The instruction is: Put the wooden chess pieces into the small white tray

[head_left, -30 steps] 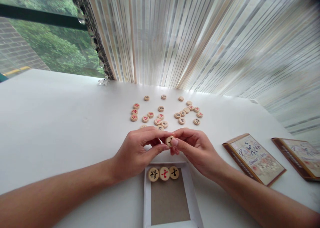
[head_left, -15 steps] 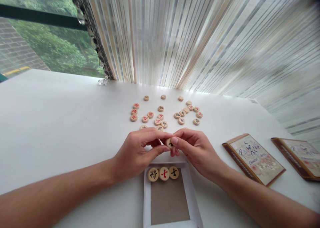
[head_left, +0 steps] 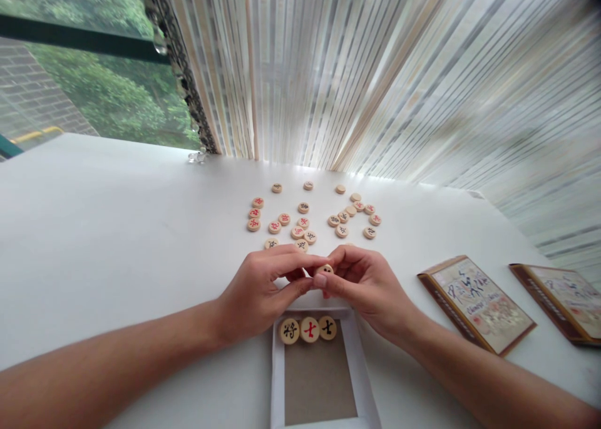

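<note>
My left hand (head_left: 263, 288) and my right hand (head_left: 364, 285) meet above the white table, fingertips pinched together on one small round wooden game piece (head_left: 323, 270) with a dark mark. Just below them lies a shallow white box tray (head_left: 278, 379) with a brown bottom. Three wooden pieces (head_left: 308, 329) sit side by side along its far edge: black, red, black characters. Beyond my hands several more round pieces (head_left: 300, 219) with red or black characters lie scattered on the table.
Two brown-edged box lids (head_left: 474, 304) (head_left: 561, 300) with printed pictures lie at the right. A striped curtain hangs behind the white table (head_left: 103, 228); a window with trees is at the far left. A small clear object (head_left: 196, 157) rests by the curtain's foot.
The held piece has turned from face-up toward edge-on between my fingertips, and my right thumb has slid over it. The view shifted slightly down; both hands stayed in place.
</note>
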